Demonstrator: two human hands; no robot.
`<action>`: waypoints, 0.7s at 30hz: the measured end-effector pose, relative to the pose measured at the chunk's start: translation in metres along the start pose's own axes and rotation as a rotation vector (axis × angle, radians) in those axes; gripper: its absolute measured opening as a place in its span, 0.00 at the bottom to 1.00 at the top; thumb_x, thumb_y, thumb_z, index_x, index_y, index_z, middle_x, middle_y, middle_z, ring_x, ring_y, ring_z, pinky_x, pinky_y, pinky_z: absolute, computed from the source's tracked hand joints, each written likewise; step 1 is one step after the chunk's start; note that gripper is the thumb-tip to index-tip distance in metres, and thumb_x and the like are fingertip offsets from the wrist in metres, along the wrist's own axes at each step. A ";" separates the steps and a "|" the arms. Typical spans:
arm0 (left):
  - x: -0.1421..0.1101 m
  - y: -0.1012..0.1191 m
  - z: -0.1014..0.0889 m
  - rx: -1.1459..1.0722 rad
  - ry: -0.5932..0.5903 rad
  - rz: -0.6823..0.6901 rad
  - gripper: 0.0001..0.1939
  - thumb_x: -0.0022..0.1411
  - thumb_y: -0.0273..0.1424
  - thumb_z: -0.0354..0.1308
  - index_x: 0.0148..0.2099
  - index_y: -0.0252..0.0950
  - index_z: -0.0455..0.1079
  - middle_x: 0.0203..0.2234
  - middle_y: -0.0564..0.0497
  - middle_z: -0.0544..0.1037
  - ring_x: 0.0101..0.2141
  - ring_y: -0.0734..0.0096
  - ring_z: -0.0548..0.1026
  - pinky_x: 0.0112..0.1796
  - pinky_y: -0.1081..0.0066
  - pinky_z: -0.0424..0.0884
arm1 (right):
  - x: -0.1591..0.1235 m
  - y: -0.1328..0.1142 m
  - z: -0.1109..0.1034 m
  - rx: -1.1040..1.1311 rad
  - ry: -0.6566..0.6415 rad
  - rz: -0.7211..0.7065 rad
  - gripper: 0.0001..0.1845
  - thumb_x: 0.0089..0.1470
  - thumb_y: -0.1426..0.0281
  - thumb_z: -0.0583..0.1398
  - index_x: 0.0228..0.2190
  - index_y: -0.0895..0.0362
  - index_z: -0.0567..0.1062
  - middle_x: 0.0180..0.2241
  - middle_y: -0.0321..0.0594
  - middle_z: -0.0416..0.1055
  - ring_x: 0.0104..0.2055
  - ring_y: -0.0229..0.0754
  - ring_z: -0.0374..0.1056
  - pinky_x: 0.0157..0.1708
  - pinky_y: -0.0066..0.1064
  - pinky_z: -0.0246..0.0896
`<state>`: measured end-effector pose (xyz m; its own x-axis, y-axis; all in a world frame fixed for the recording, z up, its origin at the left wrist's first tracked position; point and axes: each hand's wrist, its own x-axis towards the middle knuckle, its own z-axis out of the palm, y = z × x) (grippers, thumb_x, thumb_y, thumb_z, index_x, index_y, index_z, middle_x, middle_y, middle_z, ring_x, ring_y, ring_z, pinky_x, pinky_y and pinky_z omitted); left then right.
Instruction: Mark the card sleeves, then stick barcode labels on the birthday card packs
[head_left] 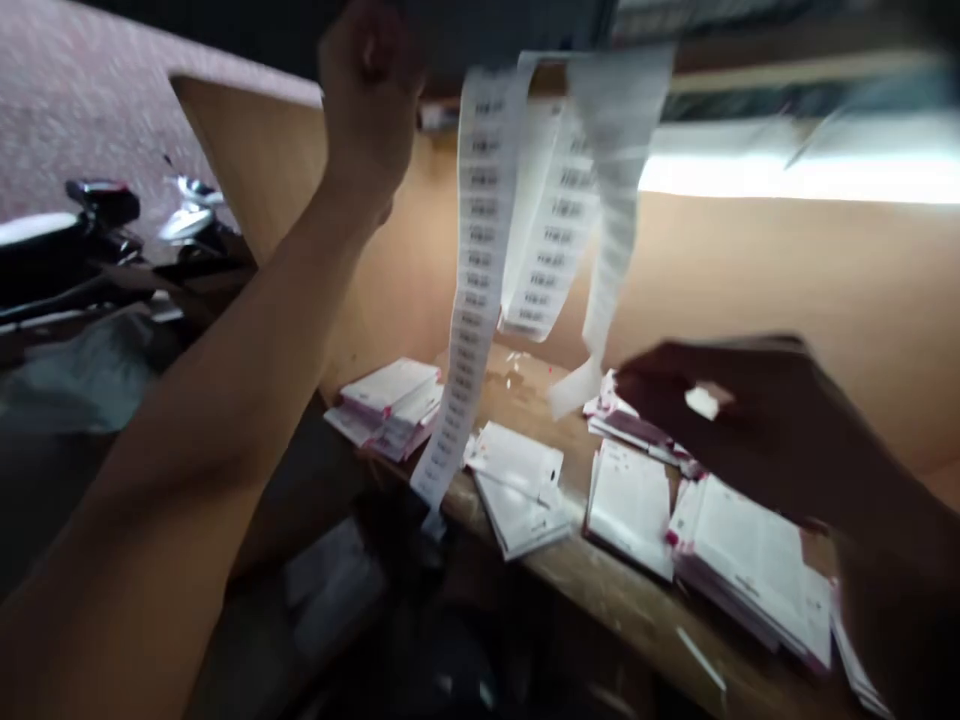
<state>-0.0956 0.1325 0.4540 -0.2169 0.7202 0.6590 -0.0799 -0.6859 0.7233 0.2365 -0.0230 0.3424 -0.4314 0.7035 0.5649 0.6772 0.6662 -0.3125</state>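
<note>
- Two hands are up over the surface. The left hand (367,100) is raised near the top of the frame. It looks curled like a fist, but I cannot tell if it grasps anything.
- Three long label strips (480,230) hang just beside the left hand, with rows of small print. Their top ends are blurred, so I cannot tell what holds them. They seem held high to hang free of the piles.
- The right hand (720,430) is a dark blur low on the right, just over the piles. I cannot tell if it is open or shut. A white scrap (702,402) shows on it.
- Five paper piles (750,565) with pink edges lie in a loose row, set apart, maybe to keep each one separate.
- The surface (540,400) is pale wood with tiny white bits on it, and a tan wall (840,310) stands behind it.
- Black shiny things (101,205) sit at the left, below a speckled pink floor (97,90) at upper left.
</note>
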 end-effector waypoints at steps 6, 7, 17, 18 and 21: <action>-0.286 -0.119 -0.124 0.574 -0.252 -0.492 0.11 0.61 0.40 0.66 0.31 0.41 0.74 0.25 0.51 0.77 0.28 0.64 0.74 0.34 0.64 0.71 | -0.141 0.049 0.095 0.562 -0.663 0.393 0.14 0.61 0.54 0.63 0.47 0.36 0.84 0.42 0.41 0.83 0.41 0.54 0.81 0.40 0.45 0.79; -0.326 -0.140 -0.140 0.560 -0.353 -0.732 0.09 0.54 0.39 0.69 0.29 0.42 0.74 0.22 0.52 0.76 0.27 0.62 0.74 0.33 0.63 0.71 | -0.152 0.048 0.105 0.627 -0.749 0.395 0.16 0.62 0.55 0.63 0.50 0.37 0.82 0.44 0.42 0.83 0.44 0.55 0.81 0.42 0.46 0.79; -0.409 -0.243 -0.147 0.320 -0.325 -0.958 0.24 0.44 0.36 0.74 0.43 0.31 0.76 0.38 0.43 0.83 0.45 0.55 0.77 0.53 0.57 0.71 | -0.154 0.026 0.165 0.675 -0.691 0.444 0.23 0.64 0.54 0.62 0.58 0.42 0.76 0.48 0.44 0.81 0.48 0.55 0.79 0.49 0.48 0.76; -0.408 -0.239 -0.149 0.298 -0.358 -0.965 0.21 0.44 0.36 0.75 0.40 0.31 0.77 0.34 0.43 0.83 0.43 0.54 0.77 0.51 0.56 0.72 | -0.157 0.026 0.169 0.678 -0.684 0.460 0.22 0.64 0.53 0.62 0.57 0.43 0.76 0.47 0.45 0.81 0.48 0.55 0.79 0.48 0.48 0.77; -0.400 -0.212 -0.158 0.241 -0.449 -0.950 0.16 0.43 0.35 0.76 0.33 0.32 0.79 0.30 0.45 0.84 0.39 0.53 0.79 0.50 0.56 0.74 | -0.166 0.019 0.178 0.717 -0.740 0.464 0.23 0.64 0.53 0.61 0.57 0.47 0.76 0.46 0.46 0.81 0.48 0.54 0.78 0.48 0.47 0.76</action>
<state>-0.1459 -0.0268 0.0047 0.2136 0.9533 -0.2137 0.1768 0.1774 0.9681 0.2143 -0.0831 0.1064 -0.6352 0.7352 -0.2366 0.4679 0.1226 -0.8752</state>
